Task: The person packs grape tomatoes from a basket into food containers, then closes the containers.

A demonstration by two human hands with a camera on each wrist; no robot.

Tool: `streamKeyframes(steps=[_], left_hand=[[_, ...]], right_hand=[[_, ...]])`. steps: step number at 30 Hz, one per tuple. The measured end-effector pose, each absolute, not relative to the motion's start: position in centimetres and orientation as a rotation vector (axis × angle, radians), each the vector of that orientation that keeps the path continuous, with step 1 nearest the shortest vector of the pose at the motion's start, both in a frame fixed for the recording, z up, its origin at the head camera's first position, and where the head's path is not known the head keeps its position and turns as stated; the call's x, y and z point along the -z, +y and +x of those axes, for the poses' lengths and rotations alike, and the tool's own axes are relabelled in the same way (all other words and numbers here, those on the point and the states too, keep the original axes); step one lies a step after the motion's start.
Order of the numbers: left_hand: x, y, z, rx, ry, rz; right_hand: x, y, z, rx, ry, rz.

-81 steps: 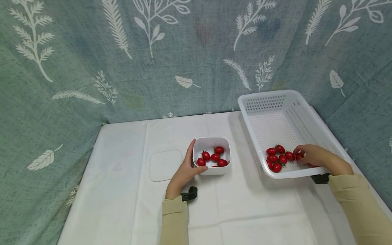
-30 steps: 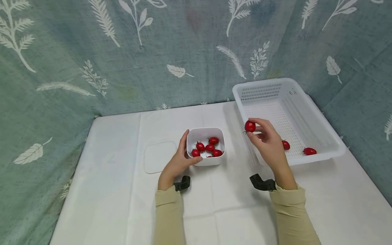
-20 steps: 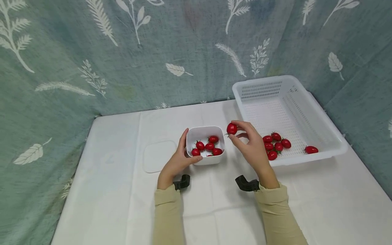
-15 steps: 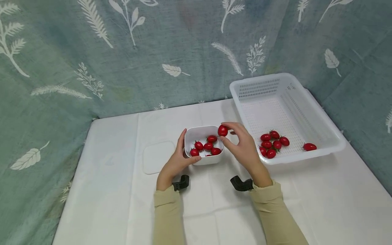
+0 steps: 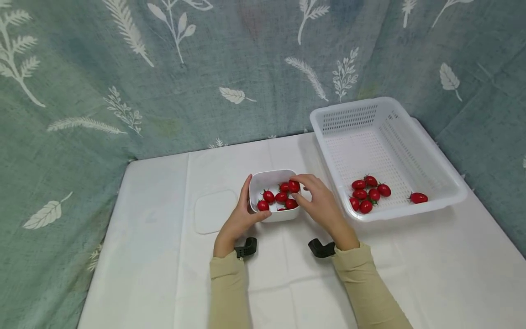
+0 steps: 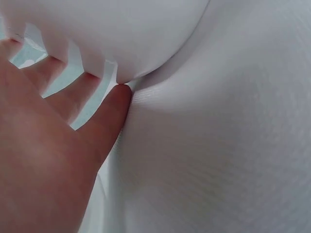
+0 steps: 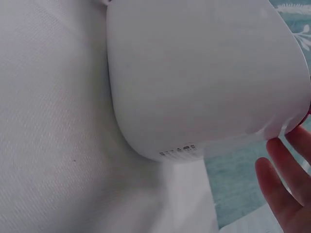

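Note:
In the head view my right hand (image 5: 322, 205) pinches a red cherry tomato (image 5: 293, 186) between thumb and fingertips, just inside the right rim of a small white box (image 5: 279, 216). My left hand (image 5: 237, 222) grips the box's left side, its thumb over the front edge. Several cherry tomatoes (image 5: 281, 197) lie on the box floor. The left wrist view has the left hand (image 6: 48, 160) with its fingers against the white wall. In the right wrist view the box (image 7: 204, 73) hides most of the tomatoes; fingers of the right hand (image 7: 286, 179) touch its far edge.
A large white slotted basket (image 5: 334, 169) stands at the back right, with several cherry tomatoes (image 5: 365, 207) in its near left corner and one tomato (image 5: 418, 198) apart. Left of the box lies a flat translucent lid (image 5: 213, 212). A patterned curtain (image 5: 246, 119) hangs behind the table.
My right hand took a cherry tomato from the basket, carried it left over the table and lowered it into the box's right side. The left hand has kept its grip on the box.

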State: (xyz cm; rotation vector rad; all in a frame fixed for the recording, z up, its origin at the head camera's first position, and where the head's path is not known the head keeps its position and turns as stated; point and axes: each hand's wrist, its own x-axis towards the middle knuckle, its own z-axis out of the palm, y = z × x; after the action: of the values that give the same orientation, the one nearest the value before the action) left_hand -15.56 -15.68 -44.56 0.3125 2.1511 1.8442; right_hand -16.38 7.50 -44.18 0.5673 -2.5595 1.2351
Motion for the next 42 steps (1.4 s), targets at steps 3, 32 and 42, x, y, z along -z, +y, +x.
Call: streamKeyframes(steps=[3, 32, 42], left_hand=[[44.7, -15.6, -15.5, -1.833, 2.150, 0.296], [44.8, -15.7, -15.7, -1.859, 2.147, 0.306], [44.8, -15.8, -15.7, -1.863, 2.131, 0.296]], right_hand=[[44.6, 7.4, -16.4, -1.280, -2.518, 0.586], [42.7, 8.3, -14.6, -1.383, -2.524, 0.587], [39.5, 10.7, -12.5, -1.488, -2.553, 0.695]])
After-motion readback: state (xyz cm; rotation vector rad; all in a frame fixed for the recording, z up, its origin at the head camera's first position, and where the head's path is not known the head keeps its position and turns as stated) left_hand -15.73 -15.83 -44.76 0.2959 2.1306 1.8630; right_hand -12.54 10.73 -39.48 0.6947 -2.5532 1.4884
